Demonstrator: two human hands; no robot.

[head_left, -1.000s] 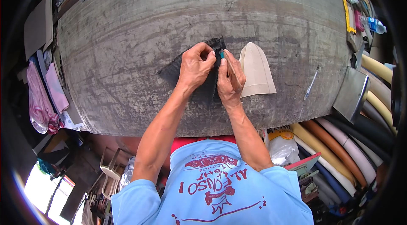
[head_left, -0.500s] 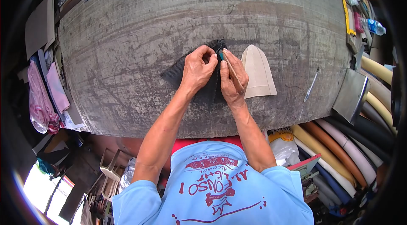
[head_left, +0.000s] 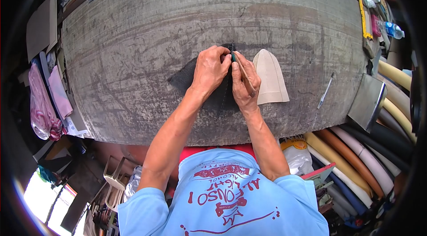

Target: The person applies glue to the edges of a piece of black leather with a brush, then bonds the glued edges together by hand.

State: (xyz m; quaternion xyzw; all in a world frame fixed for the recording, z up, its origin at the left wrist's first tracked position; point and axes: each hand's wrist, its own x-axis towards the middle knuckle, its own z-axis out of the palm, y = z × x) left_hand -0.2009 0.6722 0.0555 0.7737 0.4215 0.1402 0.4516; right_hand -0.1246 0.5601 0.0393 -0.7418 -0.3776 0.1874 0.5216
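A piece of dark mesh fabric (head_left: 183, 76) lies on the worn table (head_left: 147, 36), partly under both hands. My left hand (head_left: 210, 69) is closed at the fabric's upper edge, thumb and fingers pinched together on it. Beside it, my right hand (head_left: 244, 80) is wrapped round a thin brown flat tool (head_left: 243, 72) with a small green part near its tip, which touches the fabric by my left fingertips. The tool's exact kind cannot be made out. Just right of my right hand lies a beige arch-shaped piece (head_left: 270, 78), flat on the table.
A pen (head_left: 326, 90) lies to the right, with a grey metal plate (head_left: 367, 102) at the table's right edge. Rolls of material (head_left: 356, 156) stand at the lower right. Pink cloth in plastic (head_left: 43, 107) hangs at the left. A yellow ruler (head_left: 365, 20) is at the upper right.
My left hand has turned slightly and moved a little right, closer to my right hand. The fabric's top corner sits slightly lower.
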